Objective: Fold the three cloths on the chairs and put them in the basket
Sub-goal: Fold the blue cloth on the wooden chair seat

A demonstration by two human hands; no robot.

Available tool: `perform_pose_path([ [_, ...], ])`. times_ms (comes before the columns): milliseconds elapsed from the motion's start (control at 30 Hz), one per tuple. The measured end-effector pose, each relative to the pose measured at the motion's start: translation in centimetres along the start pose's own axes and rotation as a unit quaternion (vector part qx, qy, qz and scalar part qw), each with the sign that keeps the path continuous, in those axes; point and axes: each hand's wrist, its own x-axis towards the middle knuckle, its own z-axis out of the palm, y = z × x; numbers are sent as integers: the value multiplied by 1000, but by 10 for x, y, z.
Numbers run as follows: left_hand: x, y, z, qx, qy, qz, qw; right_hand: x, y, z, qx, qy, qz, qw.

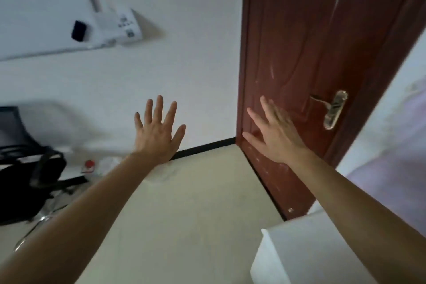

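Both hands reach forward with fingers spread wide, holding nothing: left hand (156,136) before the white wall (184,64), right hand (276,134) before the brown door (311,53) (lever handle (332,108) beside it). No cloths or basket show; a black chair (25,175) stands left.

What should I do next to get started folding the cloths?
Probably turn your head to find the chairs: both the left hand and the right hand are open and empty, facing a wall and a door, with no cloth or basket in view.
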Motion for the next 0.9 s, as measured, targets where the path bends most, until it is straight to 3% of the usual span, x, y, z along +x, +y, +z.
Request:
perform_pose_path([
  [167, -134, -115, -44, 53, -15, -177, 983, 38, -160, 28, 65, 16, -181, 981],
  [400, -288, -254, -131, 108, 58, -347, 930, 45, -417, 10, 120, 11, -364, 924],
  [633, -388, -408, -166, 136, 49, -414, 899, 48, -640, 3, 110, 14, -435, 894],
  [900, -430, -561, -203, 146, 47, -442, 884, 79, -810, -11, 134, 21, -451, 882],
])
